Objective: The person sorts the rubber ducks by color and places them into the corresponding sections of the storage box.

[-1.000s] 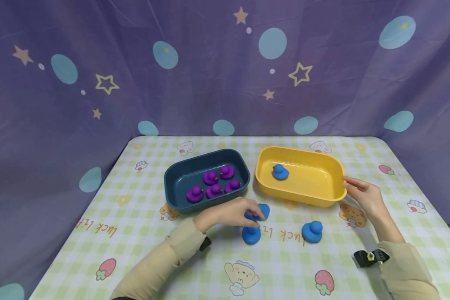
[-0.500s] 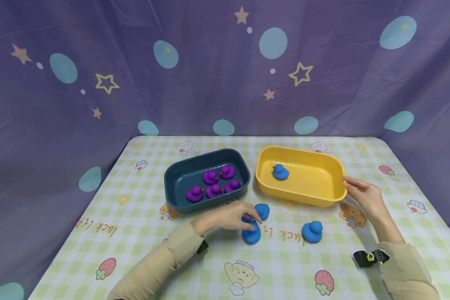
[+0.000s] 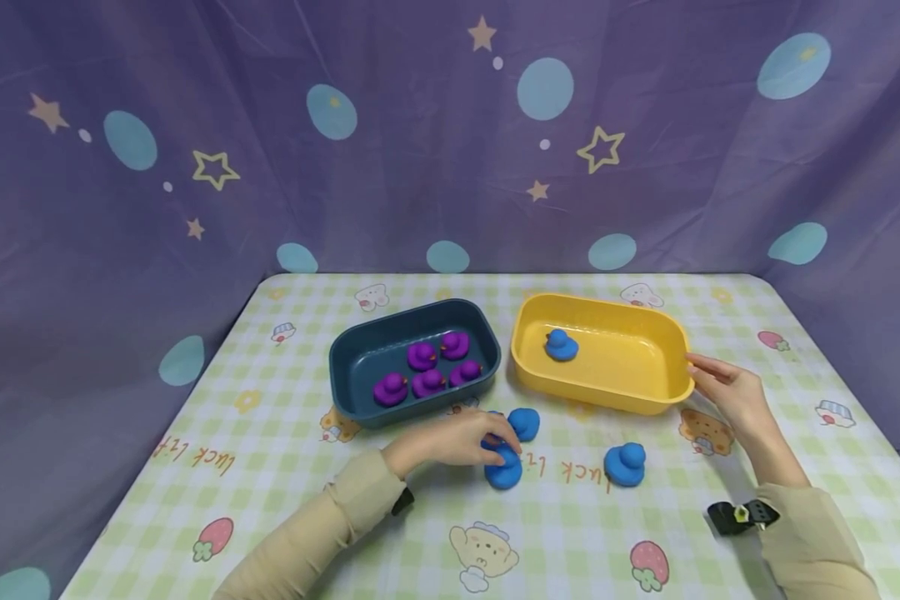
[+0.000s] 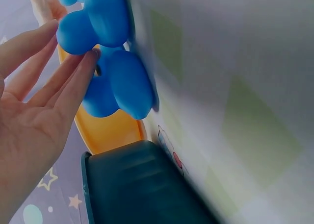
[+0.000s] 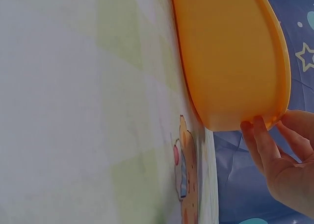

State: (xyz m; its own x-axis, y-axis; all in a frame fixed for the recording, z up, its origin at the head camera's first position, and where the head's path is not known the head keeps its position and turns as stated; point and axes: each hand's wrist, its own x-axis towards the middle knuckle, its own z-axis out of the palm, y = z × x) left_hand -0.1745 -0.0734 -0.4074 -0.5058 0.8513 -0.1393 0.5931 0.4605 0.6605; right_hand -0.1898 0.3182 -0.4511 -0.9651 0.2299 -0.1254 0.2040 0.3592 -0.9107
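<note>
My left hand point(image 3: 461, 437) reaches over the blue rubber ducks in front of the bins. Its thumb and fingers pinch the head of the nearest duck point(image 3: 503, 473), which sits on the tablecloth. In the left wrist view, fingertips lie on both sides of that duck's round head point(image 4: 76, 34). Close behind it is another blue duck point(image 4: 130, 84), partly hidden by the hand in the head view. At the right end of the yellow bin point(image 3: 600, 392), my right hand point(image 3: 735, 398) touches the outer wall near the rim with nearly straight fingers point(image 5: 265, 140).
A dark teal bin point(image 3: 360, 417) with several purple ducks point(image 3: 422, 356) stands at the left. One blue duck point(image 3: 561, 344) lies inside the yellow bin. Another blue duck point(image 3: 625, 464) rests on the checked tablecloth point(image 3: 285, 508) to the right. A purple curtain point(image 3: 420, 183) hangs behind.
My left hand has come slightly down and toward me, its fingers closing round the nearest duck's head. The right hand and both bins stay put.
</note>
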